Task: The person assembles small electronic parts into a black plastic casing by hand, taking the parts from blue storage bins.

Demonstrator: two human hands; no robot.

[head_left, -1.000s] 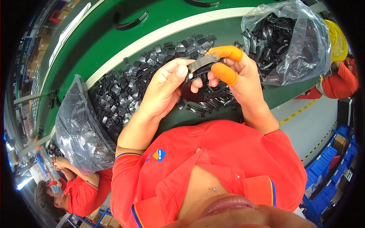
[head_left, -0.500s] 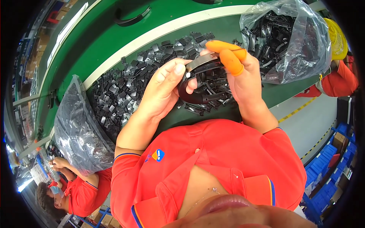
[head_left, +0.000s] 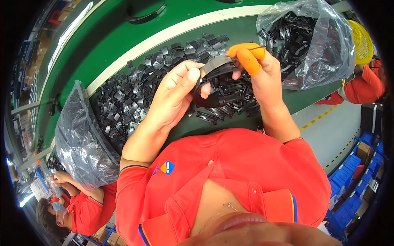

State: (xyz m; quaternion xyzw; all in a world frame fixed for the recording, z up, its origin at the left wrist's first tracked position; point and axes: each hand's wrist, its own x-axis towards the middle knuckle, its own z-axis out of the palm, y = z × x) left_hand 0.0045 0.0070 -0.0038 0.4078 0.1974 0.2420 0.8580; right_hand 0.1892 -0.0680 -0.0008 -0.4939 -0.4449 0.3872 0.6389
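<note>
Between both hands I hold a curved black headband-like band, with a greyish strip along its upper edge. My left hand pinches its left end between thumb and fingers. At the other end, my right hand is closed, with orange finger cots on its thumb and a finger pressed to the band. Part of the band's lower curve is dark and hard to make out. Below it lie several curved black plastic parts. To the left spreads a heap of small flat black pieces.
A clear bag full of black parts stands at the right; another plastic bag lies left. Another curved band rests on the green surface beyond the pale rail. A yellow basket and co-workers flank the bench.
The band has tilted slightly, so its lower loop shows less. My right fingers have shifted a little at its right end; my left hand keeps its pinch.
</note>
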